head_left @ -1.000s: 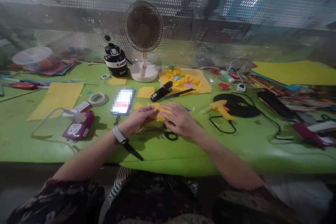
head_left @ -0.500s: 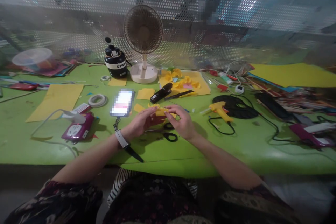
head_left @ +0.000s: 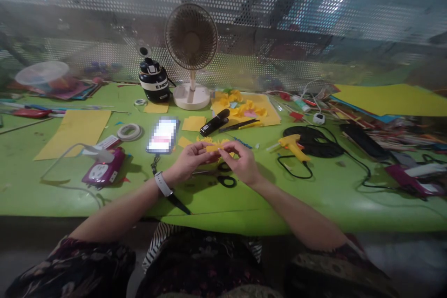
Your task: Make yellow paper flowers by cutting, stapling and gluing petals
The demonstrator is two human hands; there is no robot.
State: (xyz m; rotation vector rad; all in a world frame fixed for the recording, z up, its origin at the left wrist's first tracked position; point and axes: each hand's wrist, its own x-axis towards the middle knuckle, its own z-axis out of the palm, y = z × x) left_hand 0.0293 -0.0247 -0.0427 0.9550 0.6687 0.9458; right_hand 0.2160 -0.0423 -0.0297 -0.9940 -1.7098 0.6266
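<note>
Between my fingertips is a small piece of yellow paper (head_left: 214, 148), pinched from both sides above the table. My left hand (head_left: 191, 160), with a pale watch strap on its wrist, grips the paper's left end. On the right end, my right hand (head_left: 241, 163) closes thumb and fingers. Just beyond the fingers lie yellow fringed paper bits, partly hidden. Under my hands rest scissors (head_left: 226, 181); their black handle loops show, while the blades are mostly covered. A black stapler (head_left: 214, 122) lies a little farther back, beside dark tweezers-like tools (head_left: 240, 125).
A phone (head_left: 162, 136) and a tape roll (head_left: 129, 132) lie left, near a purple power strip (head_left: 104, 169). To the right is a yellow glue gun (head_left: 291, 146) with its cord. A fan (head_left: 192, 95), a dark bottle (head_left: 154, 84) and yellow paper flowers (head_left: 249, 109) stand or lie behind.
My left fingers have shifted their hold on the yellow paper, and more fringed yellow edge shows behind my hands. Both hands stay in nearly the same place.
</note>
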